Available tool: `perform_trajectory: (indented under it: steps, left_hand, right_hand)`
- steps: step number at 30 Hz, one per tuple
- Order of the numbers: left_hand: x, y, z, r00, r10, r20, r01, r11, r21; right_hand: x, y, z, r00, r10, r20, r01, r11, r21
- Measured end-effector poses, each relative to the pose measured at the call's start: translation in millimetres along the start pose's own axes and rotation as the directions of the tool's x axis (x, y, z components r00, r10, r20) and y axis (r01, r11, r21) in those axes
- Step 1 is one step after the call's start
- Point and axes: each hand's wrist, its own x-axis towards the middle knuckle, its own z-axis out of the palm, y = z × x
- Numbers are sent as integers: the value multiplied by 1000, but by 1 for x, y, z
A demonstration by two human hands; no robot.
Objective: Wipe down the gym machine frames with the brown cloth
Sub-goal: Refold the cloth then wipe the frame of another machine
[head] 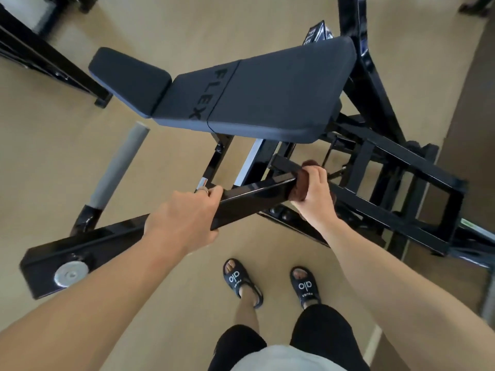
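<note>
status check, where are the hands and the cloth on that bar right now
Left hand grips glossy black steel frame bar. Right hand holds brown cloth wrapped on the bar. Nothing blocking the bar.

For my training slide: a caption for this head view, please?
Right hand wraps the brown cloth around a glossy black steel frame bar while the left hand grips it.

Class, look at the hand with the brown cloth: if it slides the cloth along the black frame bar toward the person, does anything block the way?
Yes. The right hand grips the brown cloth wrapped on the black frame bar. Further down that bar, the left hand grips it, so the cloth would meet those fingers unless they move off.
</note>
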Motion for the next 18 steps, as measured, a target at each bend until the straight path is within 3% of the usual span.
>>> perform_trajectory:
  steps: [5, 8, 9, 11, 13, 18]
  left_hand:
    - [-1, 3, -7, 1000, -3, 24, 1, 999, 54]
    - [-2, 4, -11, 1000, -14, 2, 13, 995, 103]
    - [-2, 3, -14, 1000, -14, 0, 14, 994, 112]
    - [-2, 4, -16, 1000, -14, 15, 12, 992, 124]
    - [-2, 5, -17, 999, -27, 32, 22, 992, 122]
    - [-2, 5, -17, 997, -47, 59, 42, 995, 85]
  right_hand:
    - [2, 2, 7, 955, 298, -4, -296, 950, 98]
    - [-8, -30, 10, 940, 340, -11, -340, 940, 40]
    - [-15, -47, 10, 958, 285, -10, -285, 959, 5]
    - [-37, -83, 15, 999, -28, -36, 25, 995, -100]
    - [-61, -116, 29, 938, -346, -14, 338, 923, -185]
    - [-50, -101, 22, 812, -578, 75, 583, 808, -85]
